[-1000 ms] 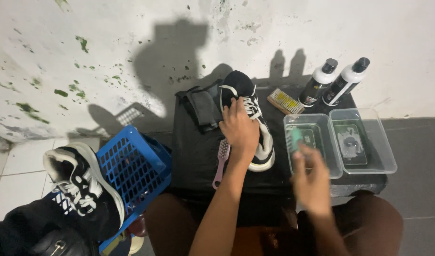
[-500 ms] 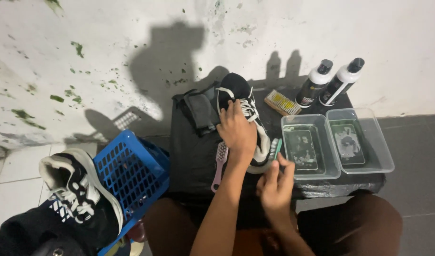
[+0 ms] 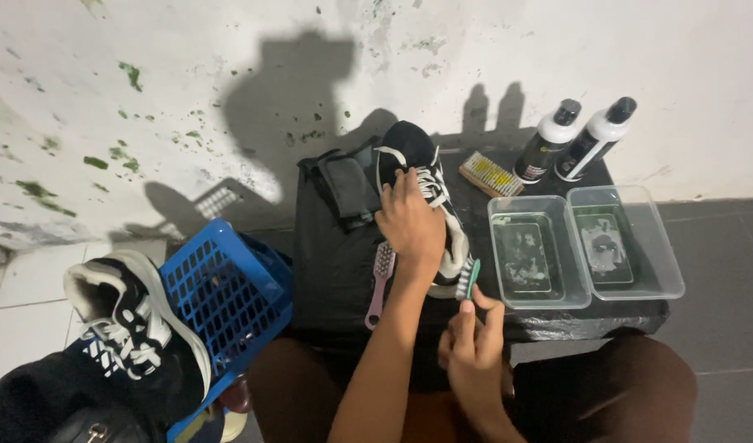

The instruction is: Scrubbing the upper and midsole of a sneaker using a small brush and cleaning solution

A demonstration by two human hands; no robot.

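Note:
A black and white sneaker (image 3: pixel 419 176) lies on a low black-covered table (image 3: pixel 335 271). My left hand (image 3: pixel 409 223) presses down on its upper and holds it still. My right hand (image 3: pixel 472 349) grips a small teal-handled brush (image 3: pixel 467 279), whose bristles touch the sneaker's white heel edge. A pink-handled brush (image 3: pixel 380 279) lies on the table just left of my left wrist. A folded dark cloth (image 3: pixel 348 187) rests to the left of the sneaker.
Two clear plastic tubs (image 3: pixel 536 250) (image 3: pixel 627 242) holding murky liquid stand at the table's right. Behind them are two black bottles with white shoulders (image 3: pixel 549 141) (image 3: pixel 594 139) and a wooden brush (image 3: pixel 491 174). A blue basket (image 3: pixel 229 299) and second sneaker (image 3: pixel 126 316) sit at left.
My right hand moved left from over the nearer tub to the sneaker's heel, bringing the teal brush against it. My left hand stayed on the sneaker.

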